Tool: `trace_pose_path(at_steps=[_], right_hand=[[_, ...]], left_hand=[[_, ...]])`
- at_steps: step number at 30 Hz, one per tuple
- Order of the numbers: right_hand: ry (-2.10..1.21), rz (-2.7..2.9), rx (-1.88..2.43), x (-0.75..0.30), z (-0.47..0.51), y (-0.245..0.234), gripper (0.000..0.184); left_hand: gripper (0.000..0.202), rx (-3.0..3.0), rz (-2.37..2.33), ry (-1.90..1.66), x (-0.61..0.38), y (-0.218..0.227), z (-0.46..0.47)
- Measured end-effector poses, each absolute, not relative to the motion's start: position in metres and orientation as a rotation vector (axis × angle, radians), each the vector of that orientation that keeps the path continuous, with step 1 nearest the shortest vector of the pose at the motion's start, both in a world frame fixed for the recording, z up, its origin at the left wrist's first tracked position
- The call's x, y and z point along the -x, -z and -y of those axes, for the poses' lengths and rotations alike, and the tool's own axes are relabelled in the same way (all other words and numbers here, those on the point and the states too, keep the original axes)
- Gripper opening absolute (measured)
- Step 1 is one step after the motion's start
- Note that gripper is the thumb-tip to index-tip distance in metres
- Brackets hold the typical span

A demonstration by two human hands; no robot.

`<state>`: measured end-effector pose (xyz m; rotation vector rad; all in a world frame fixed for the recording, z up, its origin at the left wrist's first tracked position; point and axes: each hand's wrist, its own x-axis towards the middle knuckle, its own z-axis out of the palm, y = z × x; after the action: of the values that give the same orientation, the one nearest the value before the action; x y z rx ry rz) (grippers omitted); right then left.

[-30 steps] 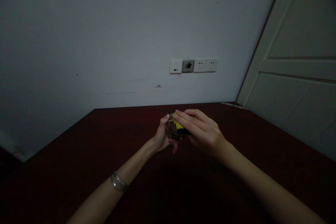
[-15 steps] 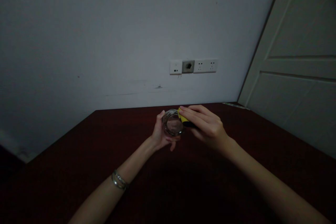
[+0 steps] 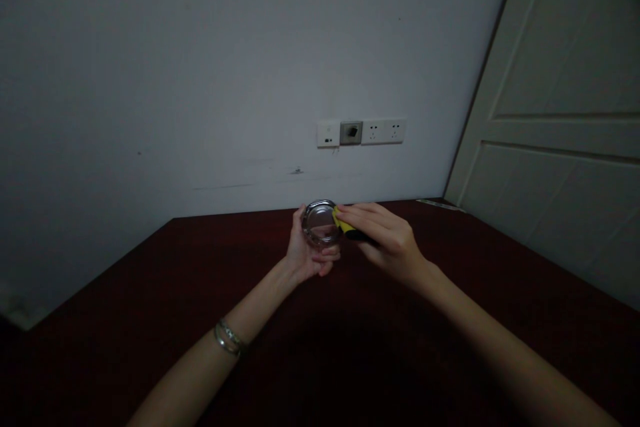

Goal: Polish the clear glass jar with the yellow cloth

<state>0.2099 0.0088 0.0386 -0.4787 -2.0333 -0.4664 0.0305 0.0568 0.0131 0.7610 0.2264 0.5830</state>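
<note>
My left hand (image 3: 301, 257) is wrapped round the side and underside of a round, clear glass dish (image 3: 320, 232) that looks like an ashtray. The dish is tilted, so its round opening faces me. Fingers of my right hand (image 3: 387, 235) are closed over a yellow-and-black sponge (image 3: 345, 225). The sponge's yellow end touches the right side of the dish's rim. My right palm hides part of the sponge. Both hands are held above a dark red table.
The dark red table (image 3: 225, 247) runs back to a pale wall (image 3: 200, 80). On that wall are a row of sockets and switches (image 3: 361, 133). A white panelled door (image 3: 560, 167) stands at the right. A thin pale strip (image 3: 440, 204) lies at the table's back right edge.
The glass dish has turned slightly in my left hand, and its rim shows differently. Both hands sit a little further left in view, as the camera has shifted too. The sponge stays against the rim.
</note>
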Motion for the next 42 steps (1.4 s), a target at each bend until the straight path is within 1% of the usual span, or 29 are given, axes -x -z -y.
trace_pose_path(at_steps=[5,12,18,23,26,29,33,36,42], right_hand=[[0.466,2.075,0.458,-0.209,-0.010,-0.035,0.045],[0.523,2.111,0.437,-0.204,-0.007,-0.031,0.044],[0.514,2.107,0.461,-0.196,-0.007,-0.026,0.038],[0.608,2.134,0.429,-0.189,-0.007,-0.021,0.033],[0.663,2.143,0.455,-0.187,-0.004,-0.020,0.029],[0.689,2.137,0.468,-0.186,0.000,-0.022,0.029],[0.651,2.116,0.462,-0.188,0.004,-0.028,0.029],[0.637,2.107,0.495,-0.194,0.004,-0.034,0.031],[0.822,1.969,0.544,-0.203,-0.002,-0.036,0.033]], left_hand=[[0.077,-0.700,-0.216,-0.657,-0.033,-0.012,-0.065],[0.075,-0.672,-0.320,-0.767,-0.033,-0.010,-0.070],[0.072,-0.627,-0.422,-0.887,-0.043,-0.013,-0.066],[0.068,-0.556,-0.473,-0.999,-0.056,-0.012,-0.062],[0.067,-0.549,-0.475,-0.997,-0.060,-0.006,-0.064],[0.060,-0.565,-0.404,-0.999,-0.062,0.001,-0.064],[0.056,-0.634,-0.367,-0.952,-0.063,0.008,-0.057],[0.058,-0.760,-0.371,-0.914,-0.061,0.011,-0.052],[0.067,-0.875,-0.331,-0.763,-0.054,0.011,-0.051]])
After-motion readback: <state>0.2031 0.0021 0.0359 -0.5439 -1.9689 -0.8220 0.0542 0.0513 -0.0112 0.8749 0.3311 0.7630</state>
